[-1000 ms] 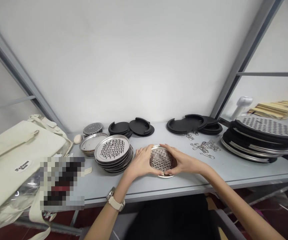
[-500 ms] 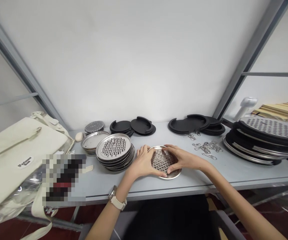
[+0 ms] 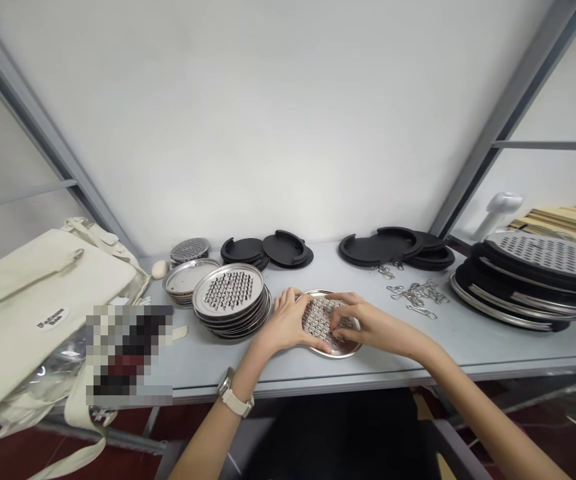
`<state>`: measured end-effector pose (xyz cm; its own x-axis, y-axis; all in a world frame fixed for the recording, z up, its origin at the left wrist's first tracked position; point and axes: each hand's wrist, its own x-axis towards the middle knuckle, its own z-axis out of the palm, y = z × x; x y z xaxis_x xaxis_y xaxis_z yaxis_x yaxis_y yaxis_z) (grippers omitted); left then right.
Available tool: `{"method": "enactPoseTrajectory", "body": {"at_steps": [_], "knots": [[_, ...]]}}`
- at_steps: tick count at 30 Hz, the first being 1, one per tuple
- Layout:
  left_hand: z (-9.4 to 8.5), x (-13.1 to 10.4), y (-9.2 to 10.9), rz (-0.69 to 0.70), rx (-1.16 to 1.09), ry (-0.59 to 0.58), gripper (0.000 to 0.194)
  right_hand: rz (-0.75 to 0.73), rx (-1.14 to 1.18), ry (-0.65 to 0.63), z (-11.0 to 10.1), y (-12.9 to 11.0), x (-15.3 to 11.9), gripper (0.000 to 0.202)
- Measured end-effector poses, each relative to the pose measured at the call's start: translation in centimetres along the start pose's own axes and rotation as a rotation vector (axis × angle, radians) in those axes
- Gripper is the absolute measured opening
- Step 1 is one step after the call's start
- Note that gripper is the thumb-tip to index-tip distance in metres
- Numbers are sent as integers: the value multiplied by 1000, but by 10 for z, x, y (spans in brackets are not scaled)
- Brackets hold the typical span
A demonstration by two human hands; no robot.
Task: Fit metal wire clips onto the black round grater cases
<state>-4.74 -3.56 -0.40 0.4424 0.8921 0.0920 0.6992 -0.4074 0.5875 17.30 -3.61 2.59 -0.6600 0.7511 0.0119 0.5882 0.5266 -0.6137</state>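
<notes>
A round metal tray [image 3: 337,354] lies near the table's front edge with a perforated grater disc [image 3: 319,320] inside it. My left hand [image 3: 288,323] grips the left side of the tray, thumb at the near rim and fingers at the far side. Over the right part of the disc, my right hand [image 3: 363,323] has its fingers bent and thumb and fingertips drawn together. What is between those fingertips, if anything, is hidden. Left of my hands stands a stack of round metal graters [image 3: 233,292], and behind it are shallow metal trays [image 3: 191,277].
Black round holders [image 3: 283,250] and more black holders [image 3: 381,247] lie along the wall. Metal clips [image 3: 421,293] are scattered at right, beside a stack of large graters [image 3: 523,293]. A cream bag [image 3: 43,287] covers the left end. Wooden boards [image 3: 553,223] sit behind.
My right hand has lifted its thumb from the near rim, and its fingers have curled together over the disc. My left hand stays on the tray. The view has shifted slightly.
</notes>
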Motion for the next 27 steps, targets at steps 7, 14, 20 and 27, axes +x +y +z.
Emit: {"method": "enactPoseTrajectory", "body": {"at_steps": [7,14,20,27], "knots": [[-4,-11,15,30,-5,136,56,36,-20,46,10,4,2,21],[-3,-27,48,82,104,193,19,38,-117,169,26,5,11,22],[11,-31,24,-262,-41,206,8,-35,-222,116,13,2,34,19],[22,-19,19,-464,-107,276,6,-209,-54,-92,-9,24,78,15]]}}
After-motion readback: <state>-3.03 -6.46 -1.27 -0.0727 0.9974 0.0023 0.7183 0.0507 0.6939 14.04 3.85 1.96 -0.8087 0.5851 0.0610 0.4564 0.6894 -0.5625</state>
